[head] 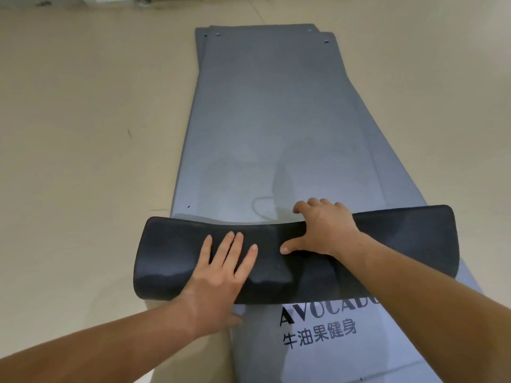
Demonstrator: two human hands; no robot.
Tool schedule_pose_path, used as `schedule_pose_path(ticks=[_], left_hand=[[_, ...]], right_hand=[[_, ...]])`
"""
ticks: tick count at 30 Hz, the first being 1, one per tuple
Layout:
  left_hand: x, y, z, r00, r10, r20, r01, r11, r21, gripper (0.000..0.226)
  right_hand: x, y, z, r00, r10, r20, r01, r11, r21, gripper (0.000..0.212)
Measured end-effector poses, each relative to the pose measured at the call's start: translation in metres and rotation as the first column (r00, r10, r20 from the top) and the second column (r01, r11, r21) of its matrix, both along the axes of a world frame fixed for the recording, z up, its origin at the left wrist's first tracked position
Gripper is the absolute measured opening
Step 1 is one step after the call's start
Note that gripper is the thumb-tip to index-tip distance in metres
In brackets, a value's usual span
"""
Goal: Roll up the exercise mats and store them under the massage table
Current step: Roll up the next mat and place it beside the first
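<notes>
Grey exercise mats lie stacked flat on the floor, stretching away from me. The top mat's near end is curled over into a dark, loose roll lying across the stack. My left hand rests flat on top of the roll's left half, fingers spread. My right hand grips the roll's far edge near the middle, fingers curled over it and thumb on top. A lower mat with black printed lettering shows just in front of the roll. The massage table is not in view.
Beige floor surrounds the mats on the left and far side. The far ends of the mats have small metal eyelets. Part of a metal frame shows at the top edge.
</notes>
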State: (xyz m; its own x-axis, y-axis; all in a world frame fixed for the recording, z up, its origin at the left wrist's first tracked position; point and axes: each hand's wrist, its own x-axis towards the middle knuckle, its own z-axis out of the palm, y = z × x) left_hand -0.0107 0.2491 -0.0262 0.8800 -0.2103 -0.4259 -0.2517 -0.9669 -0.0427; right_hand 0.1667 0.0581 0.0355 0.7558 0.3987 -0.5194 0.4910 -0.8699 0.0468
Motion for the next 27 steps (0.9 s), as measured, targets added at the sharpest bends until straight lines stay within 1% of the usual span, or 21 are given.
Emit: schedule_pose_path(ticks=[1, 2, 3, 4, 5, 7, 8, 9, 11, 12, 14, 15, 17, 18, 20, 22, 23, 24, 25, 26, 27], left_hand=[[0.005, 0.000, -0.005, 1.000, 0.006, -0.018, -0.006, 1.000, 0.001, 0.135], [0.010, 0.001, -0.009, 1.000, 0.006, -0.027, -0.006, 1.000, -0.011, 0.133], [0.013, 0.002, -0.012, 1.000, -0.008, -0.019, 0.008, 0.999, -0.031, 0.131], [0.016, 0.004, -0.014, 1.000, -0.024, -0.014, 0.023, 0.998, -0.054, 0.128], [0.019, 0.006, -0.014, 0.999, -0.027, -0.025, 0.024, 0.996, -0.090, 0.125], [0.029, 0.009, -0.009, 0.993, 0.008, -0.118, -0.025, 0.989, -0.148, 0.118], [0.033, 0.010, -0.005, 0.989, 0.016, -0.147, -0.041, 0.986, -0.164, 0.116], [0.037, 0.010, -0.001, 0.990, 0.016, -0.143, -0.042, 0.983, -0.179, 0.114], [0.041, 0.011, 0.004, 0.992, 0.016, -0.122, -0.041, 0.979, -0.202, 0.107], [0.042, 0.011, 0.007, 0.991, 0.019, -0.129, -0.046, 0.977, -0.207, 0.103], [0.042, 0.010, 0.013, 0.985, 0.021, -0.172, -0.057, 0.976, -0.210, 0.091], [0.044, 0.011, 0.018, 0.978, 0.028, -0.206, -0.077, 0.970, -0.231, 0.082], [0.047, 0.018, 0.031, 0.948, 0.033, -0.315, -0.131, 0.947, -0.294, 0.067], [0.051, 0.023, 0.037, 0.917, 0.028, -0.397, -0.171, 0.929, -0.329, 0.063], [0.061, 0.037, 0.047, 0.808, 0.009, -0.589, -0.272, 0.893, -0.359, 0.061], [0.068, 0.044, 0.049, 0.672, -0.003, -0.741, -0.354, 0.877, -0.325, 0.064], [0.070, 0.045, 0.049, 0.624, 0.000, -0.781, -0.382, 0.872, -0.305, 0.065], [0.071, 0.046, 0.050, 0.609, 0.007, -0.793, -0.399, 0.867, -0.299, 0.067], [0.072, 0.047, 0.052, 0.620, 0.015, -0.784, -0.411, 0.858, -0.308, 0.071], [0.072, 0.049, 0.054, 0.661, 0.028, -0.750, -0.404, 0.856, -0.324, 0.079], [0.069, 0.052, 0.058, 0.734, 0.055, -0.677, -0.371, 0.868, -0.331, 0.092]], right_hand=[[-0.009, 0.000, -0.001, 0.997, 0.028, 0.072, -0.028, 1.000, -0.007, 0.094], [-0.021, -0.001, -0.002, 0.988, 0.074, 0.132, -0.074, 0.997, -0.009, 0.086], [-0.034, -0.004, -0.004, 0.981, 0.120, 0.153, -0.122, 0.993, 0.006, 0.076], [-0.045, -0.010, -0.006, 0.981, 0.156, 0.119, -0.161, 0.986, 0.032, 0.073], [-0.054, -0.015, -0.005, 0.984, 0.176, 0.043, -0.177, 0.983, 0.040, 0.080], [-0.064, -0.029, -0.007, 0.974, 0.206, -0.093, -0.212, 0.976, -0.055, 0.116], [-0.065, -0.036, -0.011, 0.970, 0.223, -0.098, -0.235, 0.962, -0.138, 0.131], [-0.064, -0.041, -0.014, 0.973, 0.219, -0.075, -0.230, 0.949, -0.216, 0.139], [-0.059, -0.044, -0.019, 0.984, 0.171, -0.045, -0.177, 0.945, -0.276, 0.141], [-0.055, -0.044, -0.019, 0.986, 0.157, -0.061, -0.168, 0.951, -0.258, 0.136], [-0.046, -0.043, -0.014, 0.978, 0.145, -0.147, -0.171, 0.969, -0.181, 0.117], [-0.041, -0.043, -0.008, 0.968, 0.122, -0.219, -0.154, 0.979, -0.135, 0.106], [-0.034, -0.042, 0.004, 0.919, 0.064, -0.389, -0.107, 0.990, -0.091, 0.095], [-0.031, -0.040, 0.008, 0.881, 0.015, -0.474, -0.064, 0.994, -0.088, 0.090], [-0.027, -0.038, 0.008, 0.769, -0.089, -0.633, 0.031, 0.994, -0.103, 0.081], [-0.027, -0.034, 0.003, 0.634, -0.142, -0.760, 0.070, 0.989, -0.127, 0.075], [-0.026, -0.031, 0.000, 0.583, -0.155, -0.798, 0.068, 0.987, -0.142, 0.074], [-0.025, -0.028, -0.002, 0.548, -0.168, -0.819, 0.065, 0.985, -0.158, 0.073], [-0.022, -0.025, -0.002, 0.526, -0.181, -0.831, 0.066, 0.983, -0.173, 0.071], [-0.019, -0.023, -0.002, 0.512, -0.194, -0.837, 0.069, 0.980, -0.185, 0.069], [-0.016, -0.021, -0.002, 0.503, -0.210, -0.838, 0.077, 0.977, -0.198, 0.067]])
